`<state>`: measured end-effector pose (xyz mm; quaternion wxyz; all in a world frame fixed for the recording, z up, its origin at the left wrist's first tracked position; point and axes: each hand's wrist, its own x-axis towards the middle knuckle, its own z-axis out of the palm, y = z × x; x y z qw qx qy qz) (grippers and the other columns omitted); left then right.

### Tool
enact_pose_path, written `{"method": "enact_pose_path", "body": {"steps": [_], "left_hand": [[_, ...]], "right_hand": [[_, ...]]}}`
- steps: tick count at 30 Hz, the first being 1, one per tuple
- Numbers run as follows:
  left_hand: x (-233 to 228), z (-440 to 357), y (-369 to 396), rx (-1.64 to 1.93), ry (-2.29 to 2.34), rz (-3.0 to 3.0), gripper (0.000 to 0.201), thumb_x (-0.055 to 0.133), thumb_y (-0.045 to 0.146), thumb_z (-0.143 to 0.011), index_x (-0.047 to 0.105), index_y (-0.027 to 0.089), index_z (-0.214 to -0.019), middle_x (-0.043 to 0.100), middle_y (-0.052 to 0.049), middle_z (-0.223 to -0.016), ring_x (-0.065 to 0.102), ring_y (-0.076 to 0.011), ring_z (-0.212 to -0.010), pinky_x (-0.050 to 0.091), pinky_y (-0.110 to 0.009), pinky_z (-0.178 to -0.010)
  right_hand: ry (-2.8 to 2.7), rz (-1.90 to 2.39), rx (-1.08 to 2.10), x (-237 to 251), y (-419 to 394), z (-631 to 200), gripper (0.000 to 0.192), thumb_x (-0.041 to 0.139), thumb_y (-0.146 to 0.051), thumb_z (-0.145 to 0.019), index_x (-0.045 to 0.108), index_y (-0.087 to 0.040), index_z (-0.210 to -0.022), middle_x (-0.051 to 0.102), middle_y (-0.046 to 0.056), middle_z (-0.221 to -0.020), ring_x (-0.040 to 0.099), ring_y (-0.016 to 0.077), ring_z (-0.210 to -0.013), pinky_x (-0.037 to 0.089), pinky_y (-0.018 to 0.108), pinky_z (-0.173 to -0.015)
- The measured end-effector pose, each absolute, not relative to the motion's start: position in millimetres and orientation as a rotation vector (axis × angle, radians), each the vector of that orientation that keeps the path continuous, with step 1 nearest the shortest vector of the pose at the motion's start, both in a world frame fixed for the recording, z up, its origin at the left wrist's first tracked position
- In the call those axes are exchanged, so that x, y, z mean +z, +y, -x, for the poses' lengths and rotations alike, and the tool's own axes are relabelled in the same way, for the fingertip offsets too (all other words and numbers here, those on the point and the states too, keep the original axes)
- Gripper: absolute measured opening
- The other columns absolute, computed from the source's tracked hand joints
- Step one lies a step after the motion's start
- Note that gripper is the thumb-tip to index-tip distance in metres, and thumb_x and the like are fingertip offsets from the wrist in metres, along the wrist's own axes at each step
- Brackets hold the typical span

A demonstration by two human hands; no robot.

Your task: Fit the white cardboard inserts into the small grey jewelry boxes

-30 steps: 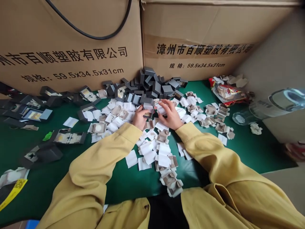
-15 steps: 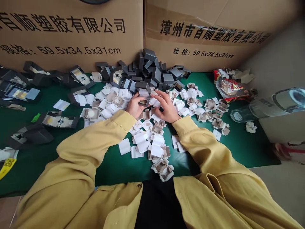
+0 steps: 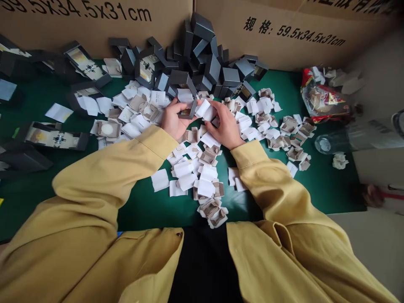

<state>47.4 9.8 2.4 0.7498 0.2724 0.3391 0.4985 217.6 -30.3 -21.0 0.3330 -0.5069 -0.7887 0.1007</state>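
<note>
A: Obscured items first?
B: The dark box (image 3: 193, 109) at centre hides some fingertips of the left hand (image 3: 172, 120); its interior is hard to read. Printing on the left carton (image 3: 78, 35) and right carton (image 3: 227, 42), both at the far side, is cut off above. The clear vessel (image 3: 334, 141) runs out of view at right. Dark boxes at the far left are also cropped.

A: Containers and contents?
B: On the near left, an open box (image 3: 59, 136) holds a pale insert. A heap of dark boxes (image 3: 189, 54) lies far centre, some lids or openings indistinct. Left of the left hand, a small paper tray (image 3: 109, 128) bears a round white piece. The red packet (image 3: 325, 99), far right, contains pale scraps.

A: Condition of the grip?
B: The left hand is closed on the dark box, thumb at its near side. The right hand (image 3: 226, 128), just right of it, pinches a white folded piece (image 3: 205, 109) between thumb and fingers, beside the box's right wall. Both are above the scattered papers (image 3: 186, 168).
</note>
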Motion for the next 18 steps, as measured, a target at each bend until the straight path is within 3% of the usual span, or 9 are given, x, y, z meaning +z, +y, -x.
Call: {"method": "enact_pose_path", "body": {"steps": [3,10,18], "left_hand": [[3.6,-47.1,10.0,1.065,0.684,-0.622,0.024,0.042,0.008,-0.073,0.056,0.016,-0.090,0.068,-0.005,-0.083,0.060,-0.0242,-0.106,0.049,-0.044,-0.087],[0.5,-45.4,9.0,1.051,0.540,-0.705,0.024,0.048,0.009,-0.071,0.063,0.018,-0.088,0.069,-0.005,-0.082,0.059,-0.0285,-0.104,0.051,-0.043,-0.081],[4.8,-47.4,8.4,1.002,0.667,-0.666,0.025,0.047,0.007,-0.067,0.061,0.017,-0.085,0.067,-0.003,-0.079,0.063,-0.0232,-0.093,0.052,-0.038,-0.075]], "right_hand": [[-2.066,1.332,0.193,-19.7,-28.4,-217.8,0.048,0.037,-0.039,-0.091,0.029,-0.018,-0.134,0.038,0.014,-0.134,0.035,0.0266,-0.129,0.030,0.053,-0.107],[-2.119,1.342,0.148,-20.6,-28.3,-220.0,0.048,0.033,-0.044,-0.093,0.029,-0.020,-0.135,0.041,0.014,-0.131,0.038,0.0271,-0.127,0.035,0.053,-0.104],[-2.040,1.373,0.140,-19.3,-27.5,-216.7,0.047,0.042,-0.043,-0.090,0.038,-0.018,-0.130,0.050,0.014,-0.124,0.044,0.0306,-0.117,0.038,0.056,-0.098]]}}
